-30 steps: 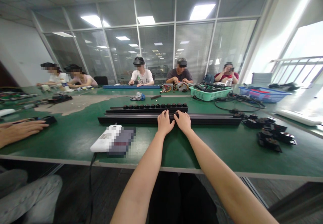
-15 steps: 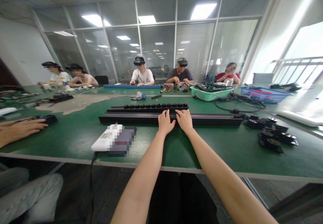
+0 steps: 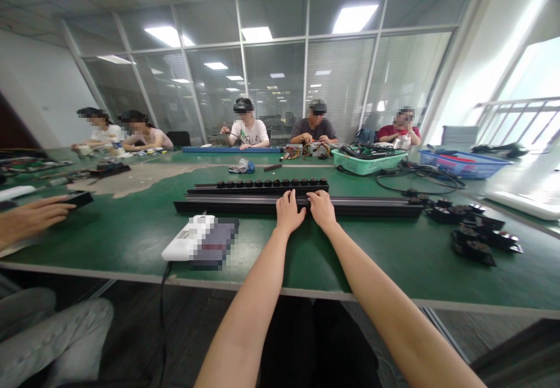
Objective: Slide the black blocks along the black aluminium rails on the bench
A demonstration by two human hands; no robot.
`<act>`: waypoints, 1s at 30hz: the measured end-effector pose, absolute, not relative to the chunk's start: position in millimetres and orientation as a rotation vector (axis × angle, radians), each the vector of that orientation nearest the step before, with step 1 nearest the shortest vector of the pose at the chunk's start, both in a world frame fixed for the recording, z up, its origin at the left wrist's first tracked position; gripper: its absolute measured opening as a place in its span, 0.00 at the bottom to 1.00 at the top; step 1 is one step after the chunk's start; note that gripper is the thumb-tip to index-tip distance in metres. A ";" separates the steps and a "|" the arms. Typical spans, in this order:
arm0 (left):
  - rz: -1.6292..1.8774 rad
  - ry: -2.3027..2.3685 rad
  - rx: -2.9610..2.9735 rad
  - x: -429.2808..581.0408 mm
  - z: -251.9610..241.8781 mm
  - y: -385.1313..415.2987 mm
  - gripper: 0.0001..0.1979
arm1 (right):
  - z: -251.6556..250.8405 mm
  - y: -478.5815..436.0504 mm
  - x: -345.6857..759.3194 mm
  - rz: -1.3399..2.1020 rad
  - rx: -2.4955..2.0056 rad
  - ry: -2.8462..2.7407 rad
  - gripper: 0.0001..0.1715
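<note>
A long black metal channel (image 3: 231,208) lies crosswise on the green table in front of me. My left hand (image 3: 289,214) is closed over the middle of it, fingers across the top and thumb on the near side. Just to the right, my right hand (image 3: 322,209) grips the same channel, its fingertips bent over the top; what lies under them is hidden. Behind the channel is a shorter black strip (image 3: 205,189) carrying a row of small black socket-like modules (image 3: 273,182). More loose black modules (image 3: 475,242) lie off its right end.
A white box with a cable (image 3: 188,239) and a pixelated dark item sit nearer me, left. Another person's hand (image 3: 32,220) rests at the left edge with a black piece. Green basket (image 3: 370,163), blue basket (image 3: 464,165) and several people are across the table.
My hands stay on the channel with hardly any motion. The view shifts slightly. At the left, the other person's hand tilts up the black piece; across the table a person raises one hand.
</note>
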State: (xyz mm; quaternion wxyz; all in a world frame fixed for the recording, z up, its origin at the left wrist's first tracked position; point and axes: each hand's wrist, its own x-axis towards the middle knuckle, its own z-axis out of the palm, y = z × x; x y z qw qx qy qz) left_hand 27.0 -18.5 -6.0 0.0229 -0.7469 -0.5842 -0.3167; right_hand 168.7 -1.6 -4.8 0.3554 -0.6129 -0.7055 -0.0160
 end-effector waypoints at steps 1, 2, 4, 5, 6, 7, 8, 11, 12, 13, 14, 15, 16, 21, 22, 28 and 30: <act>-0.980 -1.806 -2.314 27.0 -5.9 -18.6 0.37 | -4.3 -2.1 168.6 -0.043 -1.588 -1.819 0.24; -0.980 -1.804 -2.314 26.9 -5.8 -18.6 0.37 | -3.9 -2.6 168.6 -0.045 -1.593 -1.815 0.25; -0.986 -1.801 -2.313 26.9 -6.1 -18.3 0.37 | -3.3 -3.4 168.7 -0.048 -1.602 -1.807 0.25; -0.989 -1.800 -2.313 26.9 -6.4 -17.9 0.37 | -3.1 -3.7 168.9 -0.049 -1.607 -1.803 0.25; -0.992 -1.800 -2.311 26.9 -6.8 -17.5 0.37 | -2.9 -3.9 169.1 -0.048 -1.609 -1.802 0.25; -0.994 -1.800 -2.310 26.9 -7.2 -17.0 0.37 | -2.8 -4.1 169.4 -0.045 -1.610 -1.801 0.26; -0.996 -1.800 -2.308 27.0 -7.5 -16.6 0.37 | -2.7 -4.2 169.7 -0.042 -1.610 -1.800 0.26; -1.003 -1.797 -2.306 27.0 -8.1 -15.7 0.37 | -2.4 -4.2 170.4 -0.030 -1.614 -1.792 0.25; -1.003 -1.798 -2.305 27.0 -8.2 -15.6 0.37 | -2.2 -4.3 170.5 -0.027 -1.616 -1.788 0.25; -1.001 -1.799 -2.305 27.1 -8.2 -15.6 0.37 | -2.1 -4.3 170.7 -0.025 -1.620 -1.785 0.25; -0.997 -1.801 -2.304 27.1 -8.2 -15.6 0.37 | -1.9 -4.5 170.8 -0.024 -1.623 -1.783 0.25; -0.993 -1.802 -2.304 27.1 -8.2 -15.5 0.37 | -1.7 -4.7 170.9 -0.023 -1.625 -1.784 0.25; -0.991 -1.803 -2.305 27.2 -8.2 -15.4 0.37 | -1.4 -4.9 171.0 -0.022 -1.628 -1.785 0.25; -0.998 -1.796 -2.307 27.2 -9.1 -14.4 0.37 | -0.4 -6.0 171.6 -0.023 -1.640 -1.791 0.25; -0.999 -1.796 -2.307 27.2 -9.3 -14.3 0.37 | -0.3 -6.0 171.8 -0.023 -1.642 -1.789 0.25; -1.000 -1.799 -2.313 27.5 -8.6 -15.5 0.37 | -0.9 -5.8 174.1 -0.026 -1.651 -1.761 0.25; -1.001 -1.798 -2.315 27.6 -8.3 -15.9 0.37 | -1.3 -5.7 175.1 -0.032 -1.658 -1.748 0.26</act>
